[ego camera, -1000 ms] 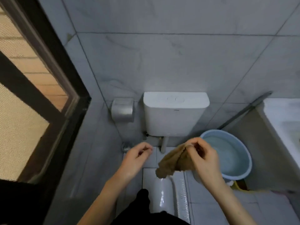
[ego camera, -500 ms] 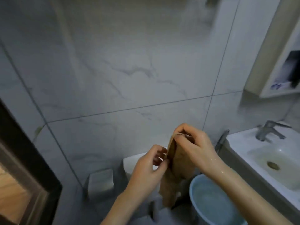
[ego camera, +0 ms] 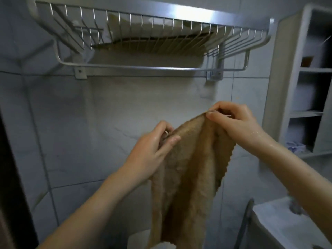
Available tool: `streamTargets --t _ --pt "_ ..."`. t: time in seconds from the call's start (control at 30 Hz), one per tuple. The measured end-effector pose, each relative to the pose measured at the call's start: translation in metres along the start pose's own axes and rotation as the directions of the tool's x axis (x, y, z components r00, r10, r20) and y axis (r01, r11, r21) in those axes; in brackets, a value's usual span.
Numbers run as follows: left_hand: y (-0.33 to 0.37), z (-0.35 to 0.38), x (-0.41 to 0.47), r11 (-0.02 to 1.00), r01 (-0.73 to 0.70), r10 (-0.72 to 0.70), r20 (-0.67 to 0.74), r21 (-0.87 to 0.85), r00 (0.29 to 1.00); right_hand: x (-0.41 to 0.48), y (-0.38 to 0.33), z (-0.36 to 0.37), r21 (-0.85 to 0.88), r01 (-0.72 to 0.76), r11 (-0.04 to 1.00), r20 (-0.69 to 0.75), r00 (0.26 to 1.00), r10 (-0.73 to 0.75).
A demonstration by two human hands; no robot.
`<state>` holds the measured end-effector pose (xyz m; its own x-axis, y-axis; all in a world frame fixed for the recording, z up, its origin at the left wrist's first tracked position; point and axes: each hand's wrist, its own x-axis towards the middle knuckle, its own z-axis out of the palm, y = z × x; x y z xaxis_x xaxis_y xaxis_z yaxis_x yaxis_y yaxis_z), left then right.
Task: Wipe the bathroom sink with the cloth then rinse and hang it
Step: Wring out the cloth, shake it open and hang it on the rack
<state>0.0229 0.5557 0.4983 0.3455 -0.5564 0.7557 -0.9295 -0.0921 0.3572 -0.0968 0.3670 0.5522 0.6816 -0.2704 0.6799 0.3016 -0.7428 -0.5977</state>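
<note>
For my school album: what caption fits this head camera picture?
Both hands, left and right, hold a tan cloth below a metal wall rack.

Both bare forearms rise from the lower corners, converging toward the centre. The left hand [ego camera: 152,150] sits at about 8 o'clock from the right hand [ego camera: 235,123], each pinching closed between thumb and fingers. Skin on both wrists glistens wet.
</note>
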Motion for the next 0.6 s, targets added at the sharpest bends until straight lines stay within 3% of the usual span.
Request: streamTargets --t 0.13,0.37,0.47,0.6 --pt "0.000 -0.050 0.031 0.978 -0.017 0.019 -0.008 0.208 1.000 0.034 -0.022 -0.017 -0.078 0.102 0.992 -0.029 0.994 -0.104" --pt "0.025 -0.127 0.061 0.927 -0.090 0.114 -0.045 0.364 0.992 0.085 -0.045 -0.037 0.038 0.140 0.989 -0.115 0.984 -0.134" --pt "0.027 -0.154 0.083 0.901 -0.038 0.097 -0.115 0.433 0.989 0.103 -0.051 -0.032 0.035 0.170 0.985 -0.112 0.980 -0.165" --pt "0.017 -0.186 0.105 0.845 -0.025 0.187 -0.250 0.534 0.950 0.130 -0.056 -0.014 0.053 0.186 0.981 -0.142 0.974 -0.177"
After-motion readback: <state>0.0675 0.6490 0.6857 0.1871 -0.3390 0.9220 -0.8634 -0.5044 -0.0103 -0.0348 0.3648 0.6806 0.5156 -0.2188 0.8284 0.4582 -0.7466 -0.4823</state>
